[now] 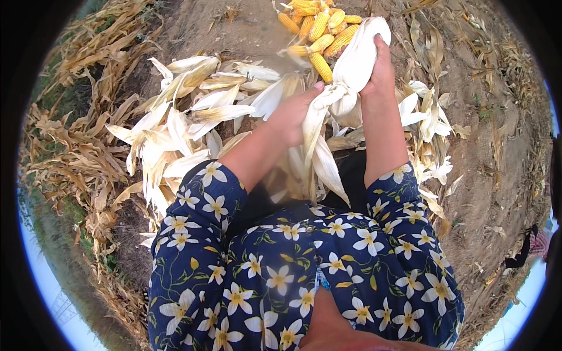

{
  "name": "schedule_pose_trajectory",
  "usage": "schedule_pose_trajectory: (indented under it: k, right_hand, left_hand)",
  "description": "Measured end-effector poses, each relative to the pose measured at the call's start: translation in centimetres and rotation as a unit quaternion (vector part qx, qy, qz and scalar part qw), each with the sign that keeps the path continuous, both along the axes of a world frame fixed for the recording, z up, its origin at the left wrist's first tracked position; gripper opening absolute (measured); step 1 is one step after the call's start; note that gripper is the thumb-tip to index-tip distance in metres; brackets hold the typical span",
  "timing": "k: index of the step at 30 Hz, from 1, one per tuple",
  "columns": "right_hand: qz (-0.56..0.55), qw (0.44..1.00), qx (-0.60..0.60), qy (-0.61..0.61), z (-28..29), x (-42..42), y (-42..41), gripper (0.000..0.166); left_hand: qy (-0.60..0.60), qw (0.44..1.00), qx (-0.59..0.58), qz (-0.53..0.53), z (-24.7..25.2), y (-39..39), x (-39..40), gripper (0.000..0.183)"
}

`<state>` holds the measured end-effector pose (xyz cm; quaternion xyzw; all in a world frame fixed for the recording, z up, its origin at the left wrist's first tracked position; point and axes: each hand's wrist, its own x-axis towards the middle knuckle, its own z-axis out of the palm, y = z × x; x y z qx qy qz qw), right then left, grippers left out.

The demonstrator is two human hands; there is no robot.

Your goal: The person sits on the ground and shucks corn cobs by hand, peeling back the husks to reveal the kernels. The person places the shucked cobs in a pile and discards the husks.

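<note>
My right hand [380,66] grips a pale corn husk [358,59] by its bulging upper part, with the thumb along its right side. The husk looks whole there and hides whatever lies inside. At its lower left, my left hand [295,115] holds the narrow, folded end of the husk, and long loose leaves hang from it towards my lap. Just beyond my hands, a pile of bare yellow corn cobs [319,26] rests on the soil, the closest cob [321,67] almost touching the husk.
Stripped husks [175,127] lie heaped at the left, and more husks [428,114] are scattered at the right. Dry corn stalks and leaves [96,162] cover the far left. Bare brown soil [474,175] stretches to the right, where another person [538,243] is partly visible at the rim.
</note>
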<state>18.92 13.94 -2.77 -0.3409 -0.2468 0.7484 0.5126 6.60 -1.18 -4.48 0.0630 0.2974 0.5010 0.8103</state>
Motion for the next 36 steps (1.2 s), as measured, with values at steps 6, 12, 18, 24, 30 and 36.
schedule_pose_trajectory:
  k: [6, 12, 18, 24, 30, 36]
  right_hand:
    - [0.039, 0.998, -0.044, 0.031, -0.4, 0.4, -0.1, 0.053]
    - [0.05, 0.998, -0.035, 0.035, 1.0, -1.0, -2.2, 0.053]
    - [0.008, 0.999, -0.032, 0.013, 1.7, -2.1, -3.9, 0.056]
    - [0.008, 0.998, -0.054, 0.023, -1.7, -0.4, -0.1, 0.053]
    - [0.058, 0.995, -0.079, 0.024, -3.2, -0.1, 0.5, 0.056]
    - [0.1, 0.991, -0.092, 0.019, -1.1, -0.8, -0.5, 0.056]
  left_hand:
    - [0.135, 0.988, -0.018, 0.074, 2.0, 0.4, 0.5, 0.035]
    - [0.233, 0.964, 0.115, 0.055, 2.2, 1.0, -2.3, 0.036]
    - [0.155, 0.98, 0.062, 0.105, -1.3, 1.7, -1.4, 0.035]
    - [0.177, 0.975, -0.094, 0.096, -0.2, 0.4, 2.1, 0.028]
    - [0.213, 0.965, -0.104, 0.11, 1.5, -0.6, 2.7, 0.027]
    - [0.272, 0.961, -0.014, 0.042, 2.8, -1.4, 0.2, 0.04]
